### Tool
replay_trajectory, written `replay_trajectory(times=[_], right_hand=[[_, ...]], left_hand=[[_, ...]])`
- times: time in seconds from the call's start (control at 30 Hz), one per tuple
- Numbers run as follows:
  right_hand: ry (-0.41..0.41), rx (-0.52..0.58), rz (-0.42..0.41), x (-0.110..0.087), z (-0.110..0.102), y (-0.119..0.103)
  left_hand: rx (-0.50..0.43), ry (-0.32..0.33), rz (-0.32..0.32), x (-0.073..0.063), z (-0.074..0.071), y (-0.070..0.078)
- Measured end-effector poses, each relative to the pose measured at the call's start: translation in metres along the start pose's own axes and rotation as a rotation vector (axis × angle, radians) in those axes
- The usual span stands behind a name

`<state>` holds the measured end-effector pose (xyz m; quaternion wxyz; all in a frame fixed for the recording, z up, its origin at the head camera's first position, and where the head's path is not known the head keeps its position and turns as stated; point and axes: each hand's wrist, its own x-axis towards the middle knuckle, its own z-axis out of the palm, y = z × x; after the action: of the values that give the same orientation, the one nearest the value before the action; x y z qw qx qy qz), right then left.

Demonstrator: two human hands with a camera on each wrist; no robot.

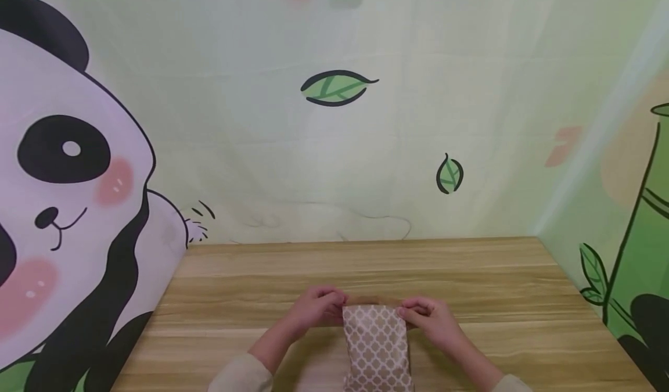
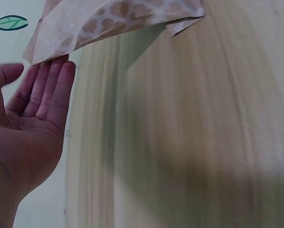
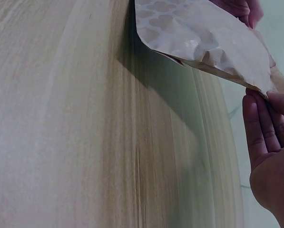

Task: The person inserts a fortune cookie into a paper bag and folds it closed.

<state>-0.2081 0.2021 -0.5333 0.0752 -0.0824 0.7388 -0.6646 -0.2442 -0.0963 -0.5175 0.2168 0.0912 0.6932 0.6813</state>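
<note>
A flattened brown paper bag with a white lattice pattern lies between both hands in the head view. Plain brown paper shows along its far end. At that end's right corner, my right hand pinches the edge; the right wrist view shows the thumb on top and fingers beneath. My left hand is at the left corner. Its nearly straight fingers touch the bag's underside in the left wrist view, while the thumb stands a little apart from the paper. In both wrist views the bag is raised over the tabletop, casting a shadow.
The wood-grain table runs back to a pale green cloth backdrop printed with leaves. A large printed panda borders the table at left, and printed bamboo at right.
</note>
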Motion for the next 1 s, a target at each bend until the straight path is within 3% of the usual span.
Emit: replay_trajectory(times=[0.17, 0.33, 0.73, 1.0], right_hand=[[-0.006, -0.026, -0.003, -0.0001, -0.0004, -0.0012], [-0.018, -0.035, -0.020, 0.0006, 0.0008, -0.0026], [-0.021, -0.030, -0.025, 0.0020, -0.0013, 0.0012], [-0.035, -0.003, -0.030, 0.0013, -0.0013, 0.0009]], left_hand=[[0.044, 0.029, -0.099, 0.0053, 0.0027, 0.0056], [0.068, -0.025, -0.130, 0.0056, 0.0046, 0.0073], [0.128, -0.146, -0.031, 0.0043, -0.0007, 0.0084], [0.140, -0.177, 0.027, 0.0037, -0.0034, 0.0067]])
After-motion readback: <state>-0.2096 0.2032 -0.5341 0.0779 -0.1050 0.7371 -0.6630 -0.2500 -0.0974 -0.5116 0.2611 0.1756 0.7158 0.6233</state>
